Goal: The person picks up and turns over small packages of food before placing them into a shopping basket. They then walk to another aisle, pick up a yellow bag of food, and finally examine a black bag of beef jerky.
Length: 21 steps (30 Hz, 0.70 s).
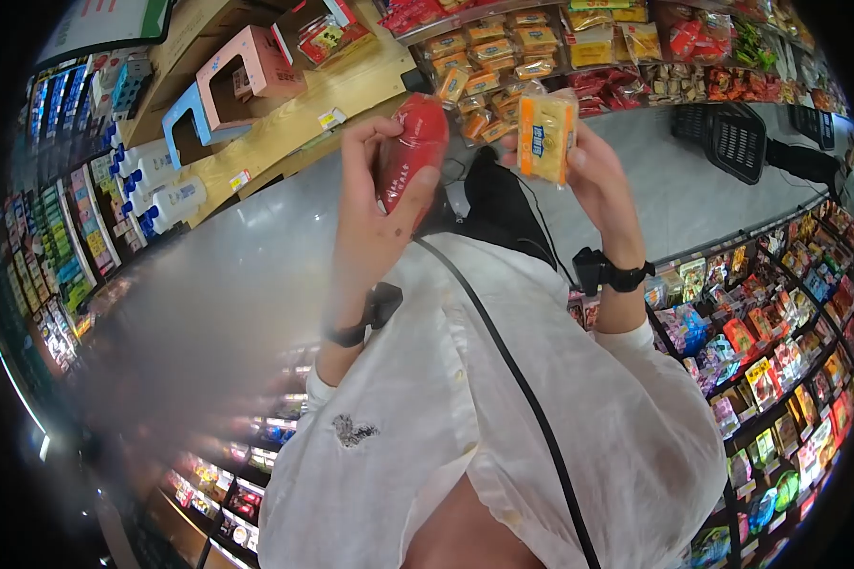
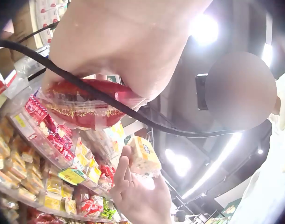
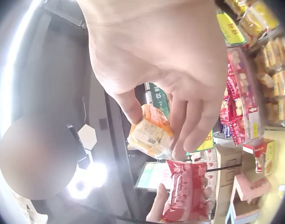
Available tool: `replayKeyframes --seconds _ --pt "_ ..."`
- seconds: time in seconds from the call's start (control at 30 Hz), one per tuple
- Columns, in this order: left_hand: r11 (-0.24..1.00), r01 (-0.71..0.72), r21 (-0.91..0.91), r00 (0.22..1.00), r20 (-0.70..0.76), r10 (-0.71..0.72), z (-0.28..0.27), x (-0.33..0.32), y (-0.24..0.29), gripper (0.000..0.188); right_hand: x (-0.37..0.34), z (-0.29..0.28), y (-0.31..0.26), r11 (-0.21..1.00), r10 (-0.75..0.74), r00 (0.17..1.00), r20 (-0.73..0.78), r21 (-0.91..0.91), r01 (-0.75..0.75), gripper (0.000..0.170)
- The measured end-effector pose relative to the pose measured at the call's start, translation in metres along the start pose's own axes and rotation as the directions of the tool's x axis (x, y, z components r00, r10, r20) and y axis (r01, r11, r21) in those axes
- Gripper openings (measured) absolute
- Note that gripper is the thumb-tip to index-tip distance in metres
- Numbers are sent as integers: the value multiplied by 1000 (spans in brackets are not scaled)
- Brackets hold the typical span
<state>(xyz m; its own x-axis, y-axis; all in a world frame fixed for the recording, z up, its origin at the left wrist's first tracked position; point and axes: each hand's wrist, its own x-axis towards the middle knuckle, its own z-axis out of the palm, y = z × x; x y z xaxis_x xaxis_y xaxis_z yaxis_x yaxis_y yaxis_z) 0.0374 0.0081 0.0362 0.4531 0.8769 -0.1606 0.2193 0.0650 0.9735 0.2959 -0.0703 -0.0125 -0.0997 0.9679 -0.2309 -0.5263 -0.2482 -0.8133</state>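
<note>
Left hand (image 1: 377, 204) curled firmly round a red packet (image 1: 421, 133). To its right, apart, right hand (image 1: 599, 178) pinched an orange-and-yellow packet (image 1: 544, 140) near similar shelf packets (image 1: 489, 55), far side. Likely a comparing step; next probably called for loosening one grip.

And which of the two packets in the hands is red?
The bigger packet, in the left hand; the right hand holds an orange-and-yellow packet.
</note>
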Motion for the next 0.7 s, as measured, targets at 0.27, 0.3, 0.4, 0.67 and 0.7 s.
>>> replayKeyframes --seconds 0.27,0.3,0.4,0.67,0.7 --pt "997 67 -28 993 -100 -70 7 -14 2 48 80 -208 223 877 397 714 -577 10 -480 48" --pt "995 91 -29 990 -109 -93 8 -17 3 49 88 -225 247 849 451 654 -608 66 -524 46" --pt "991 136 -3 981 -139 -135 8 -25 -2 50 118 -277 312 768 491 548 -678 39 -640 47" --pt "987 160 14 968 -195 -155 0 -43 -2 50 132 -299 338 903 321 501 -804 99 -419 52" --pt "988 156 14 969 -198 -150 0 -44 -1 50 130 -296 335 902 322 499 -804 100 -420 51"
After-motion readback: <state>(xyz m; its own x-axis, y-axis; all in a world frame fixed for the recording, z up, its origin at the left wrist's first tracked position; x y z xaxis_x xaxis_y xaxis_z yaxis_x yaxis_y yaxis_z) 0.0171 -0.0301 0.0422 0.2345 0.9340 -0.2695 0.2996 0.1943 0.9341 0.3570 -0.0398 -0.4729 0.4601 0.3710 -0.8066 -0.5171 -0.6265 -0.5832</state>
